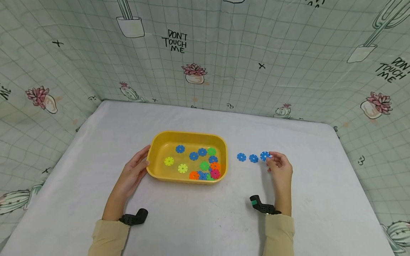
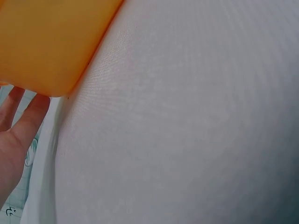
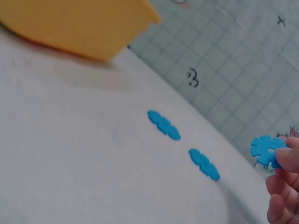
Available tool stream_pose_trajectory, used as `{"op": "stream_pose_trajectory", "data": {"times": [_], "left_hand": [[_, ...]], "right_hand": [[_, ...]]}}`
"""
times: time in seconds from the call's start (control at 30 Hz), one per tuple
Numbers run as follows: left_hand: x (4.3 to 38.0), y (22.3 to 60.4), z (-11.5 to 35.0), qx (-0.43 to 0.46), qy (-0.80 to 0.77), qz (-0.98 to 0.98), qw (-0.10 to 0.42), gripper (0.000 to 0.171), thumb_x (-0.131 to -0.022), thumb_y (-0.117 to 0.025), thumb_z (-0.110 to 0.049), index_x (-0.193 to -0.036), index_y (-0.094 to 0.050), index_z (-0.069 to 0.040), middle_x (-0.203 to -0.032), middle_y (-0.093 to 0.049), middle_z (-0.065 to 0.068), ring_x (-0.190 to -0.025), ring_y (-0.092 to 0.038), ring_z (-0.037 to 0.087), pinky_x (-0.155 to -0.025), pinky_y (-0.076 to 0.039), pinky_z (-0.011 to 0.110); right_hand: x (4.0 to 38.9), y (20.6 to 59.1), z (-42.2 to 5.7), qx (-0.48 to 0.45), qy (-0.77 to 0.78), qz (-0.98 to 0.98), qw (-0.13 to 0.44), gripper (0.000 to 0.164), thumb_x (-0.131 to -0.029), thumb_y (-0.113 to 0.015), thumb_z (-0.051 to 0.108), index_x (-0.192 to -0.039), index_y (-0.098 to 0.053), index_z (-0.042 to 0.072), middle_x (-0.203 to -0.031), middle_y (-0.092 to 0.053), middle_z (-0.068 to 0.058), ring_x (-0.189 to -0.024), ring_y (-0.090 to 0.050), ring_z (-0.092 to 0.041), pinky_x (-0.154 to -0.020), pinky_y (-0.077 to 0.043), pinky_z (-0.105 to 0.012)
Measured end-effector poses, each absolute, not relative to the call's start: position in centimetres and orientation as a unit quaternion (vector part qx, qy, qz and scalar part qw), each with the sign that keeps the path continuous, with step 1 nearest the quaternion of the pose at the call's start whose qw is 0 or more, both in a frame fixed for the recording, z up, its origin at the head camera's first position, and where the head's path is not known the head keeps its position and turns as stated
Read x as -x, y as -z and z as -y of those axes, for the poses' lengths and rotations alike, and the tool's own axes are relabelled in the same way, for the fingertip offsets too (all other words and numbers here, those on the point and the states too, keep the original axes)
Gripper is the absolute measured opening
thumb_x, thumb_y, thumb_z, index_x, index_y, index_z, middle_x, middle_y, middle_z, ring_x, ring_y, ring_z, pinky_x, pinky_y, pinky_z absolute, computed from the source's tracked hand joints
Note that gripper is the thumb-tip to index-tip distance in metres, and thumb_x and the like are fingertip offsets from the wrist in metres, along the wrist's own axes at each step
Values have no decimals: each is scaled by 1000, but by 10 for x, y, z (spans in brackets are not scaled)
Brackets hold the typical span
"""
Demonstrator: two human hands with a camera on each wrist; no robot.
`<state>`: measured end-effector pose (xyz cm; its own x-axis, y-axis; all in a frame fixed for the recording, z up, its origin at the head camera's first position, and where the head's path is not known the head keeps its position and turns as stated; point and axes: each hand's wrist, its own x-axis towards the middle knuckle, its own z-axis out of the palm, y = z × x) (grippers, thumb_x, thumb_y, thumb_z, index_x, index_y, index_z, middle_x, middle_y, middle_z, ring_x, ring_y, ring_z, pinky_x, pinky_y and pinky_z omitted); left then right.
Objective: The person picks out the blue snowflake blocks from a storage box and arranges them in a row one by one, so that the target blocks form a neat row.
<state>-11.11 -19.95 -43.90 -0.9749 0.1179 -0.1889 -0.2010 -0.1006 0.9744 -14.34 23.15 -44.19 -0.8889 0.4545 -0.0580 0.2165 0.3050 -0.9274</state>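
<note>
A yellow plastic tray (image 1: 187,133) holds several notched flower-shaped discs in blue, green, yellow, orange and pink. Against its left end rests my left hand (image 1: 133,172), fingers fairly straight along the outer wall. The left wrist view shows those fingers (image 2: 30,114) touching the tray's side (image 2: 51,51). To the tray's right, my right hand (image 1: 280,169) pinches a blue notched disc (image 3: 264,150) between thumb and finger, lifted off the table. Two more blue discs, one left (image 1: 241,157) and one nearer the hand (image 1: 253,158), lie flat on the cloth.
White cloth covers the table (image 1: 192,220). A grid-patterned curtain (image 1: 224,46) with plant drawings stands behind and at both sides. Each wrist wears a black camera band, one on the left (image 1: 134,217) and one on the right (image 1: 264,207).
</note>
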Motion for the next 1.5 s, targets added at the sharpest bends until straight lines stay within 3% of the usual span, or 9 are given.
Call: {"op": "stream_pose_trajectory", "data": {"times": [0.2,0.67,1.2,1.5], "left_hand": [[111,438,200,33,-741,-662,109,55,-98,-45,-16,-148,-24,-13,-154,-20,12,-120,-44,2,-93,-44,12],[111,437,199,28,-744,-658,108,55,-98,-45,-14,-148,-24,-12,-154,-19,14,-119,-46,0,-93,-44,13],[111,438,199,29,-744,-659,108,55,-98,-46,-16,-148,-24,-13,-155,-18,13,-119,-46,0,-94,-44,14],[111,437,200,29,-743,-659,110,55,-98,-45,-16,-148,-24,-13,-155,-18,13,-119,-46,0,-94,-44,13]], "right_hand": [[145,458,-242,262,-534,796,110,26,-91,-56,7,-117,-58,4,-86,-49,1,-68,-50,-2,-61,-48,-7],[148,461,-244,285,-515,802,98,25,-90,-59,9,-114,-60,1,-86,-55,-1,-65,-53,0,-60,-48,-6],[161,448,-248,269,-438,858,2,29,-91,-57,14,-115,-61,-2,-86,-58,-7,-60,-52,-4,-51,-44,-10],[163,444,-248,261,-401,878,-22,23,-90,-55,13,-103,-63,-4,-79,-61,-10,-60,-51,-9,-52,-43,-15]]}}
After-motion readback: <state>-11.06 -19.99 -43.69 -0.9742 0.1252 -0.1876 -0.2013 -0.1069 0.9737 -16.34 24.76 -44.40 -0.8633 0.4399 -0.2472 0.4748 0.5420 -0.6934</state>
